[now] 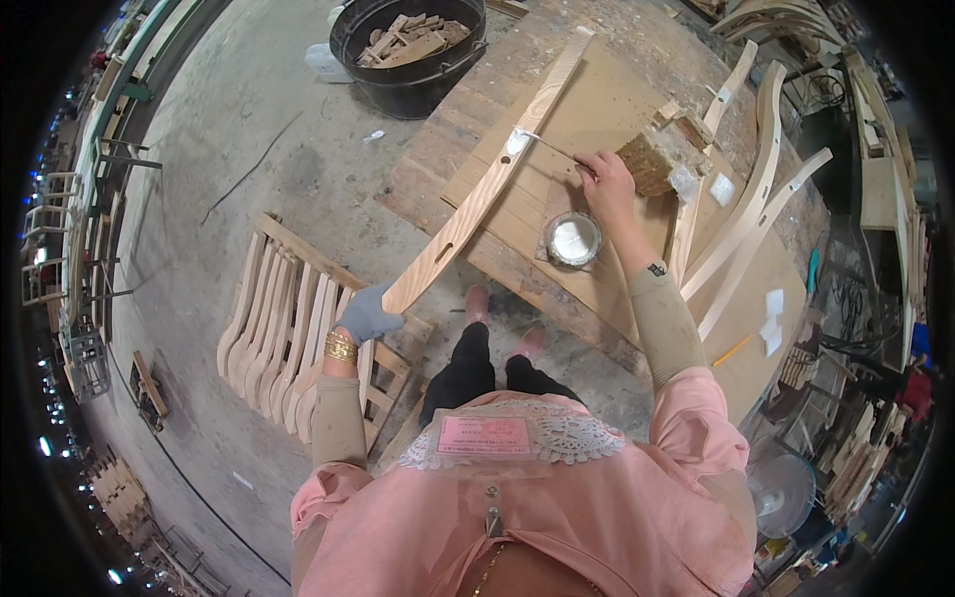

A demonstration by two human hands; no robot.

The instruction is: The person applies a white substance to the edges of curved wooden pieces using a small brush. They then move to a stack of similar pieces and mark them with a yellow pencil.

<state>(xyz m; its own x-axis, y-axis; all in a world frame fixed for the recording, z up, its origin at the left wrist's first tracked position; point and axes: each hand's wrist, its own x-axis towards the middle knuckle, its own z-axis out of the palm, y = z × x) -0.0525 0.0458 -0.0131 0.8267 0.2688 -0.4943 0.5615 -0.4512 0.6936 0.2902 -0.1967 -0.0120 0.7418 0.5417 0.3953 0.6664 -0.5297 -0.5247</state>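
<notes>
Here, Holding a Thin Stick to a White Patch on Pale Wood

I am gripping the near end of a long wooden strip (482,194) with my left hand (369,313), its grey-gloved fingers closing around the wood. The strip is slanting away from me, its near end hanging over the floor and its far part lying across the tan sheet (597,90) on the worktable (413,179). 2 slots are showing in its face, 1 of them beside a white patch (518,142).

With the bare fingertips of my right hand (608,187) I am pinching a thin stick (554,149), and its far end is meeting the strip at that patch. Just below the hand, a round cup (550,247) is holding a white substance (574,239).

To my right, a rough brown block (649,167) is sitting near several curved wooden pieces (736,224), with a yellow pencil (731,350) lying closer to me. On the floor to my left, a row of curved parts (274,328) is standing; beyond the table edge, a black bucket (408,90) is holding wood scraps (418,40).
</notes>
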